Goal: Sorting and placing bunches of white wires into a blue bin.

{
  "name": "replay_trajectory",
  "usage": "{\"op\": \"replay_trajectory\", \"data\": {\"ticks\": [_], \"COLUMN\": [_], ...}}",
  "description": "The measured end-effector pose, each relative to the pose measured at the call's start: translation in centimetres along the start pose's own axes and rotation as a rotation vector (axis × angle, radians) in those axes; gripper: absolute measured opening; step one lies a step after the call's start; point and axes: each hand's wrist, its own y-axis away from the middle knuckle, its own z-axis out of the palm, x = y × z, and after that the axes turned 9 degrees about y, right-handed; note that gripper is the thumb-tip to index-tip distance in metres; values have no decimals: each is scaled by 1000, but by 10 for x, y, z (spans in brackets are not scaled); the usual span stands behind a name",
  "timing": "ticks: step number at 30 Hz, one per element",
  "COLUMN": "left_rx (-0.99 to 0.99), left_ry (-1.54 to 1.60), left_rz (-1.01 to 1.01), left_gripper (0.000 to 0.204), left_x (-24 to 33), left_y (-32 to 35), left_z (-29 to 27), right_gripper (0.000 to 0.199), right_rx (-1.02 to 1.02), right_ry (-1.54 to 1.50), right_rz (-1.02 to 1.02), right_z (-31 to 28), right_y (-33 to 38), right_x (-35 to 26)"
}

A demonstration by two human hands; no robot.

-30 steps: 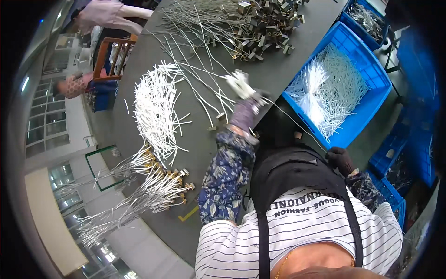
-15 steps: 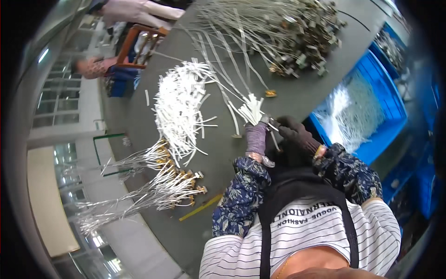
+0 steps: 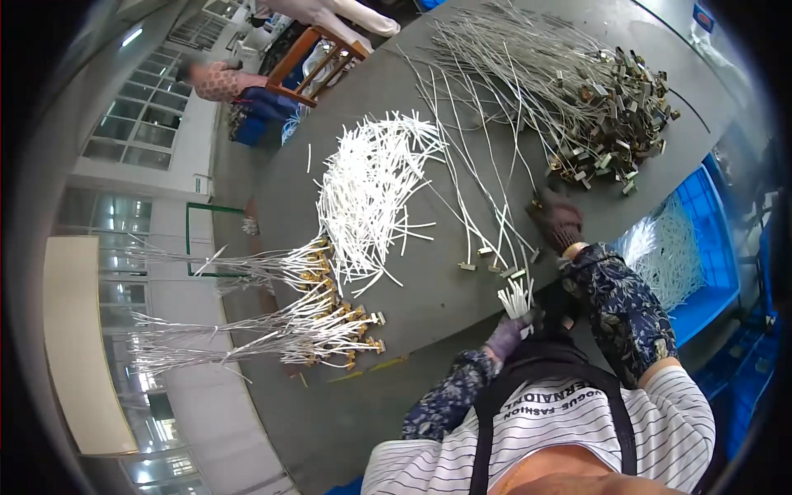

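Your left hand (image 3: 505,334), gloved, low centre-right of the frame, is clenched round a small bundle of white tubes (image 3: 516,299), ends sticking up. Just above, your right hand (image 3: 557,221), dark glove, lies on the grey table (image 3: 429,305) with fingers pressed down on thin wires (image 3: 487,223) with small metal end pieces; whether it pinches one, can't tell. Right of your arm, a blue bin (image 3: 716,247) holds more white tubes. Left centre: fanned pile of white tubes (image 3: 363,194); below it, finished wires with brass ends (image 3: 330,322). Upper right: a big tangle of wires with metal clips (image 3: 602,115). Top left, another person (image 3: 223,81) by a wooden chair (image 3: 318,58).
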Motion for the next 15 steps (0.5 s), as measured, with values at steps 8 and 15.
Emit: {"op": "replay_trajectory", "data": {"ticks": [8,15], "left_rx": [313,477], "left_ry": [1598,-236], "left_rz": [-226,-516], "left_gripper": [23,37], "left_x": [24,46], "left_y": [-24,-64], "left_z": [-26,-86], "right_gripper": [22,22], "right_rx": [-52,-267], "right_ry": [-318,-1136], "right_rz": [-95,184], "right_z": [7,-14], "right_y": [12,45], "right_x": [31,47]}}
